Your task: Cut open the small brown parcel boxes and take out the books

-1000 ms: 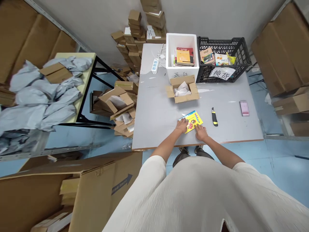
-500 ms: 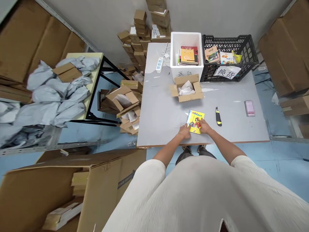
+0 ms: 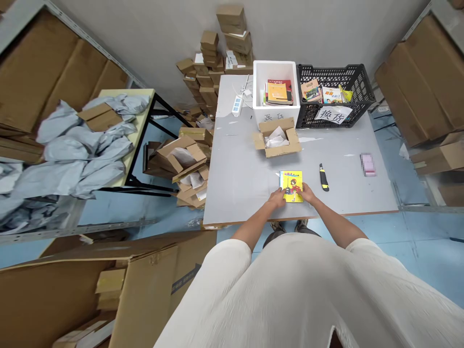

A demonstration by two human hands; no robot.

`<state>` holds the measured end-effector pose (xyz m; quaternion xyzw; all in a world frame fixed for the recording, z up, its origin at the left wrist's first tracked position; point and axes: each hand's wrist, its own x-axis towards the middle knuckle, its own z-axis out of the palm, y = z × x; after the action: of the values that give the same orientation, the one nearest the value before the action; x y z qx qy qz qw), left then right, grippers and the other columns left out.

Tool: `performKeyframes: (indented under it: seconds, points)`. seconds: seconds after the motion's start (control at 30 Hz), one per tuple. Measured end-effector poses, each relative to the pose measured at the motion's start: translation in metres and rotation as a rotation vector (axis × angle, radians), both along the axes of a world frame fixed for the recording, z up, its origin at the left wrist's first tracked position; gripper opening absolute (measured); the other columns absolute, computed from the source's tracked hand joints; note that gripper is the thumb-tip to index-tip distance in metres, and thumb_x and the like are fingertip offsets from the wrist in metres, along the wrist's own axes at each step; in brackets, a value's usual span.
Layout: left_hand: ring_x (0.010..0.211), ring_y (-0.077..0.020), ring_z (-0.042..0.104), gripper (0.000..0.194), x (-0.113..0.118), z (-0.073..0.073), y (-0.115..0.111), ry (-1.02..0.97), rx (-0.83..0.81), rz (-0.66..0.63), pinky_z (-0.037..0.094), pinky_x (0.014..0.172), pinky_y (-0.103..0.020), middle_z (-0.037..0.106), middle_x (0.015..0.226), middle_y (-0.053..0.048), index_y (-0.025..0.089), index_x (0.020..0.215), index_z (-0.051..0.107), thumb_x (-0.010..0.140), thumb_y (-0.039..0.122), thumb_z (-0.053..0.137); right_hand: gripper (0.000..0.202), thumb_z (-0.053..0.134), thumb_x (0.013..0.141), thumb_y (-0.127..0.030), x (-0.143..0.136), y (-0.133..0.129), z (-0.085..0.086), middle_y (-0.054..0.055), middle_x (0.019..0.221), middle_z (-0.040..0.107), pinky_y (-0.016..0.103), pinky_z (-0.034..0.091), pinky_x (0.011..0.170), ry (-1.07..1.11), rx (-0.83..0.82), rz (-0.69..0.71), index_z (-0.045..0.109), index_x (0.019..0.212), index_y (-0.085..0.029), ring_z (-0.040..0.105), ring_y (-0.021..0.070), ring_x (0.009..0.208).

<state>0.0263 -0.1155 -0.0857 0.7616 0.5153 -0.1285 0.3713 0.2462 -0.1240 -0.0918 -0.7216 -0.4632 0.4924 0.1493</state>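
Note:
A yellow picture book (image 3: 292, 181) with a cartoon figure on its cover is at the near side of the grey table (image 3: 239, 169). My left hand (image 3: 278, 197) grips its left edge, the thumb over the cover. On the opposite edge my right hand (image 3: 307, 193) holds it the same way. A blue strip shows along the book's left side; whether a second book lies beneath, I cannot tell. Beyond the book stands an open cardboard box (image 3: 282, 151) with white wrapping inside. To the right lies a black and yellow utility knife (image 3: 324, 177).
A white foam box (image 3: 258, 92) and a black plastic crate (image 3: 335, 123), both holding books, stand at the table's back. A power strip (image 3: 237, 105) lies left of them. Grey parcels (image 3: 68, 145) cover a side table. A large carton (image 3: 152, 275) is at lower left.
The book has turned slightly and now lies straighter, with both hands still on it. The camera view has shifted a little.

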Motion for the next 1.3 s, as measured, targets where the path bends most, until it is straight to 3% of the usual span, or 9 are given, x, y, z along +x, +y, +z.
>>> performKeyframes:
  seconds: [0.1, 0.23, 0.53, 0.7, 0.83, 0.97, 1.13, 1.23, 1.3]
  points:
    - [0.157, -0.0358, 0.050, 0.086, 0.003, -0.004, -0.004, 0.012, -0.003, -0.018, 0.041, 0.128, -0.043, 0.038, 0.179, -0.016, 0.024, 0.169, 0.041, 0.088, 0.027, 0.068, 0.073, 0.078, 0.082, -0.020, -0.002, 0.006, 0.007, 0.016, 0.138, 0.077, 0.037, 0.065, 0.093, 0.184, -0.092, -0.210, 0.058, 0.152, -0.016, 0.077, 0.0299, 0.114]
    - [0.163, -0.0379, 0.042, 0.090, 0.003, -0.004, -0.009, 0.008, 0.024, -0.051, 0.034, 0.132, -0.047, 0.034, 0.180, -0.021, 0.019, 0.170, 0.039, 0.085, 0.027, 0.070, 0.058, 0.076, 0.075, -0.014, 0.000, 0.013, 0.009, 0.017, 0.124, 0.081, 0.034, 0.063, 0.087, 0.221, -0.155, -0.342, 0.066, 0.132, -0.013, 0.078, 0.0290, 0.106]
    - [0.164, -0.0380, 0.039, 0.089, 0.001, 0.002, -0.014, 0.034, 0.040, -0.097, 0.031, 0.132, -0.050, 0.037, 0.179, -0.019, 0.022, 0.170, 0.039, 0.087, 0.032, 0.070, 0.043, 0.078, 0.075, -0.031, 0.007, 0.014, 0.006, 0.016, 0.107, 0.083, 0.035, 0.060, 0.090, 0.231, -0.174, -0.367, 0.071, 0.114, -0.013, 0.076, 0.0281, 0.106]
    - [0.158, -0.0371, 0.048, 0.070, 0.004, 0.007, -0.006, -0.019, -0.003, 0.085, 0.038, 0.127, -0.050, 0.048, 0.174, -0.017, 0.024, 0.168, 0.041, 0.105, 0.052, 0.054, 0.031, 0.075, 0.084, -0.033, -0.003, 0.016, 0.017, 0.012, 0.107, 0.083, 0.031, 0.060, 0.083, 0.335, -0.168, -0.423, 0.066, 0.109, -0.019, 0.078, 0.0239, 0.097]
    - [0.142, -0.0312, 0.066, 0.066, 0.011, 0.018, 0.008, -0.205, -0.066, 0.294, 0.052, 0.111, -0.039, 0.065, 0.159, -0.015, 0.024, 0.164, 0.046, 0.110, 0.062, 0.043, 0.027, 0.062, 0.101, -0.048, -0.020, 0.019, 0.030, 0.010, 0.110, 0.081, 0.028, 0.061, 0.080, 0.361, -0.121, -0.376, 0.064, 0.107, -0.021, 0.077, 0.0209, 0.096]
    - [0.132, -0.0319, 0.072, 0.077, 0.008, 0.035, 0.020, -0.260, -0.019, 0.387, 0.056, 0.104, -0.038, 0.071, 0.152, -0.015, 0.021, 0.166, 0.043, 0.104, 0.064, 0.060, 0.036, 0.053, 0.108, -0.051, -0.043, 0.025, 0.045, 0.012, 0.114, 0.080, 0.028, 0.060, 0.079, 0.382, -0.056, -0.265, 0.069, 0.107, -0.020, 0.076, 0.0214, 0.095]
    - [0.123, -0.0314, 0.075, 0.052, -0.023, 0.052, 0.029, -0.157, 0.034, 0.436, 0.058, 0.099, -0.037, 0.079, 0.136, -0.011, 0.023, 0.153, 0.059, 0.103, 0.040, 0.061, 0.038, 0.049, 0.107, -0.048, -0.059, 0.036, 0.059, 0.012, 0.126, 0.079, 0.035, 0.059, 0.096, 0.264, 0.141, -0.063, 0.074, 0.115, -0.020, 0.072, 0.0254, 0.115]
    - [0.125, -0.0295, 0.074, 0.045, -0.047, 0.056, 0.030, -0.158, 0.087, 0.475, 0.057, 0.102, -0.036, 0.078, 0.138, -0.009, 0.025, 0.148, 0.064, 0.104, 0.035, 0.058, 0.041, 0.045, 0.104, -0.039, -0.055, 0.043, 0.058, 0.014, 0.140, 0.073, 0.041, 0.053, 0.112, 0.038, 0.407, -0.105, 0.075, 0.125, -0.020, 0.065, 0.0270, 0.128]
    - [0.127, -0.0285, 0.072, 0.043, -0.059, 0.058, 0.030, -0.175, 0.116, 0.540, 0.056, 0.102, -0.035, 0.077, 0.140, -0.009, 0.025, 0.146, 0.065, 0.108, 0.039, 0.053, 0.045, 0.043, 0.102, -0.035, -0.054, 0.046, 0.054, 0.016, 0.140, 0.072, 0.042, 0.050, 0.117, -0.048, 0.427, -0.130, 0.074, 0.129, -0.018, 0.065, 0.0274, 0.128]
